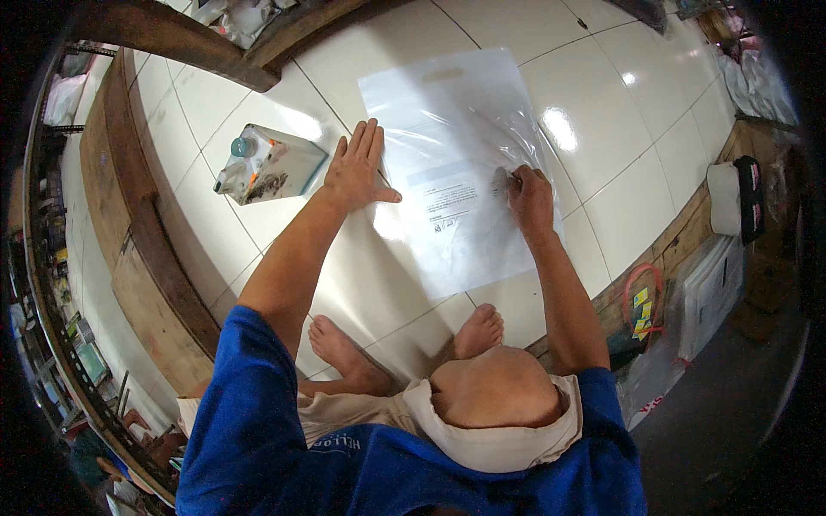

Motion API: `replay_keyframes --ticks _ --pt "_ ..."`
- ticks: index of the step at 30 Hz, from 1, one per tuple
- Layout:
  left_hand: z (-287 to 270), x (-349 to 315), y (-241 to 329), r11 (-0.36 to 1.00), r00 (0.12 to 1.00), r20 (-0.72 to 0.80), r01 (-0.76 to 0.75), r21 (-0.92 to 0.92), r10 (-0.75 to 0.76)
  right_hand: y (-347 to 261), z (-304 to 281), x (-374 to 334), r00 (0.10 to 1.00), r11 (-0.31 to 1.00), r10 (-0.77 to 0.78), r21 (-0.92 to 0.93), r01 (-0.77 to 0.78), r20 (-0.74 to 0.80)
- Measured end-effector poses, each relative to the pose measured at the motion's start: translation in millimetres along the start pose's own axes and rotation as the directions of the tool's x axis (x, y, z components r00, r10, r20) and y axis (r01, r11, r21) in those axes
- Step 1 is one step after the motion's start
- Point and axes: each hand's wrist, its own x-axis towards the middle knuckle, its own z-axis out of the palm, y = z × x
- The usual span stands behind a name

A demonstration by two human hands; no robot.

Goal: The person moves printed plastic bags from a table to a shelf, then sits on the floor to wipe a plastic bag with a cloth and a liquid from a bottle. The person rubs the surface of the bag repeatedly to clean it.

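A whitish translucent plastic bag [456,138] lies flat on the tiled floor in front of me, its cut-out handle at the far end and a block of print on its lower half. My left hand [354,172] is open and flat beside the bag's left edge, fingers stretched out and thumb spread toward it. With curled fingertips, my right hand [531,199] pinches the plastic near the bag's right edge, where creases fan out. Left of my left hand stands a squarish pale container [280,168] with a teal cap and dark stains.
A curved wooden beam [129,232] runs along the left, and another wooden beam [172,39] crosses at the far left. My bare feet [479,331] rest close to the bag's near edge. At right are a wooden edge, clear packages [710,297] and a red loop [644,297].
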Motion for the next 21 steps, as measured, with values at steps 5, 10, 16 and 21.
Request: replay_keyframes --ticks 5,10,16,21 --pt "2 -1 2 1.000 1.000 0.005 0.003 0.005 -0.003 -80 96 -30 0.886 0.887 -0.462 0.033 0.461 0.034" --pt "-3 -2 0 0.998 1.000 0.013 0.007 -0.058 -0.006 -42 79 -18 0.937 0.938 -0.345 -0.021 0.346 0.049" --pt "4 -3 0 0.999 1.000 -0.019 0.009 -0.041 -0.010 7 17 14 0.995 0.997 -0.062 -0.034 0.065 0.079" --pt "1 0 1 0.999 1.000 -0.001 -0.002 -0.053 0.002 -74 91 -40 0.882 0.900 -0.411 -0.053 0.433 0.231"
